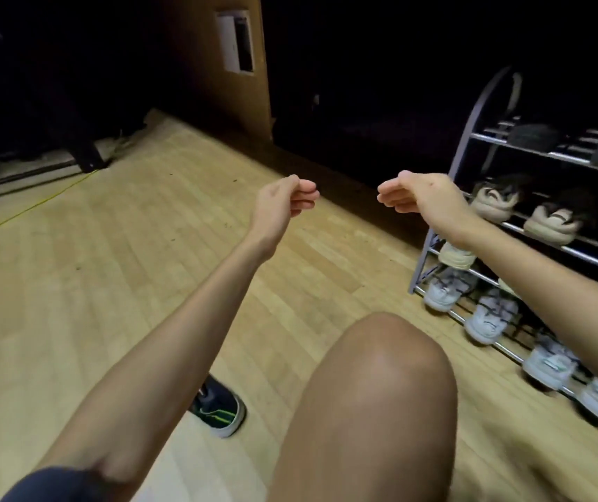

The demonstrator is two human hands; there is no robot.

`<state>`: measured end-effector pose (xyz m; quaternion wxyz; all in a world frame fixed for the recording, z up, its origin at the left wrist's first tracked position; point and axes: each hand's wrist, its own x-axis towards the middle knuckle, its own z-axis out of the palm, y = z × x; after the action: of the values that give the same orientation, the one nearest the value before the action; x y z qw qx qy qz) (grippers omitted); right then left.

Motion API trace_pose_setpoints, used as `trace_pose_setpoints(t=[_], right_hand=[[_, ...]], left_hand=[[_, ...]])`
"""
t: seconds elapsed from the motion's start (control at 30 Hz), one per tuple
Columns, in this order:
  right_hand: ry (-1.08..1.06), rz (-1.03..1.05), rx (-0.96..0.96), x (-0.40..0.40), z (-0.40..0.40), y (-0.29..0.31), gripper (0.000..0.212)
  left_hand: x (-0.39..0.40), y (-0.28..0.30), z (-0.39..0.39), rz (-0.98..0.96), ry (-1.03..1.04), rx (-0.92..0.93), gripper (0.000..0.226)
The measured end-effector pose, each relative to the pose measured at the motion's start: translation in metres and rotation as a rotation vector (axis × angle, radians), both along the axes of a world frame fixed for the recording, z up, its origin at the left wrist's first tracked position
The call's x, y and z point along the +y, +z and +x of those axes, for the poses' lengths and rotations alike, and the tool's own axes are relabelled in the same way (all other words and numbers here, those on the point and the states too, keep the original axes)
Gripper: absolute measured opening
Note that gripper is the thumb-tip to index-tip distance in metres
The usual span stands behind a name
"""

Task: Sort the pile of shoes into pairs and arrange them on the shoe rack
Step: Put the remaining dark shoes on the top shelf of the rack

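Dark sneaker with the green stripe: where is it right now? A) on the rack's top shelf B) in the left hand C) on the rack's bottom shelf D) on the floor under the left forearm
D: the dark sneaker lies on the wooden floor beneath the left forearm, apart from the shoe rack; the left hand and right hand hold nothing.

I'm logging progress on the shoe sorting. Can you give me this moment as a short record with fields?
left hand: held out over the floor, fingers loosely curled, holding nothing
right hand: held out, fingers loosely curled, holding nothing
shoe rack: at right, shoes on every visible shelf
bottom shelf: pale sneakers in a row
floor: one dark shoe beside the knee
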<state>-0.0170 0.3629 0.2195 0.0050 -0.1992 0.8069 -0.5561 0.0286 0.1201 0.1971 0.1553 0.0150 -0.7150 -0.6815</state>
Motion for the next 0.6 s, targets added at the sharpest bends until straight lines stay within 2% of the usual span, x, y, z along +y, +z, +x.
trace_pose_setpoints(t=[0.27,0.6], right_hand=[[0.056,0.045,-0.216,-0.075,0.003,-0.111,0.034],[0.168,0.193,-0.512,-0.125,0.031,-0.226,0.032]], left_hand=[[-0.084,-0.116,0.050,0.069,0.181,-0.235,0.031],[-0.117,-0.243,0.101,0.164,0.317,-0.486,0.028]])
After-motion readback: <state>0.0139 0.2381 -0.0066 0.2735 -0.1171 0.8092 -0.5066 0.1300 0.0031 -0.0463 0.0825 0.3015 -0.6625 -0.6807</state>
